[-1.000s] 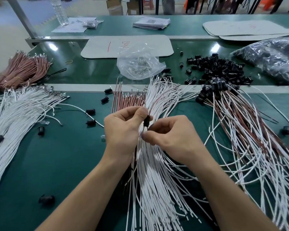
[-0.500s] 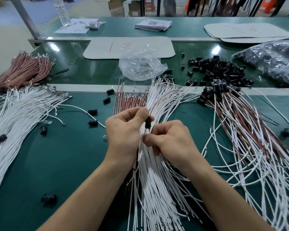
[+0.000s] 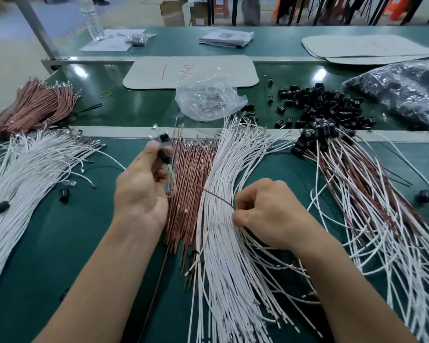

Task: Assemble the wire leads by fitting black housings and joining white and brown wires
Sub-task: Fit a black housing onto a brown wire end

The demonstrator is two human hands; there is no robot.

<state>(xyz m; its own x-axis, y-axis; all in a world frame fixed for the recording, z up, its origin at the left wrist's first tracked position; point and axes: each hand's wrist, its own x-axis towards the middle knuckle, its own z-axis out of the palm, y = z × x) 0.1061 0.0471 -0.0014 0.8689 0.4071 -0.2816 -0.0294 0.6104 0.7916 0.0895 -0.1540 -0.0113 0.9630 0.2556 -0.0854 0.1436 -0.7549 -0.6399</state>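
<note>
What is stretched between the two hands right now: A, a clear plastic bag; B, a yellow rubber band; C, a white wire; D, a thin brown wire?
D: the thin brown wire runs from the small black plastic housing held in the left hand to the right hand, which pinches it.

Your left hand (image 3: 141,191) grips black housing (image 3: 164,154); right hand (image 3: 270,214) pinches its brown wire (image 3: 198,186) over white wires (image 3: 223,194).

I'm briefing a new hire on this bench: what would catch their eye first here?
At centre, the left hand grips a black housing, and a brown wire runs from it to the pinching right hand. Beneath them fans a thick spread of white wires; a heap of loose housings lies far right.
</note>
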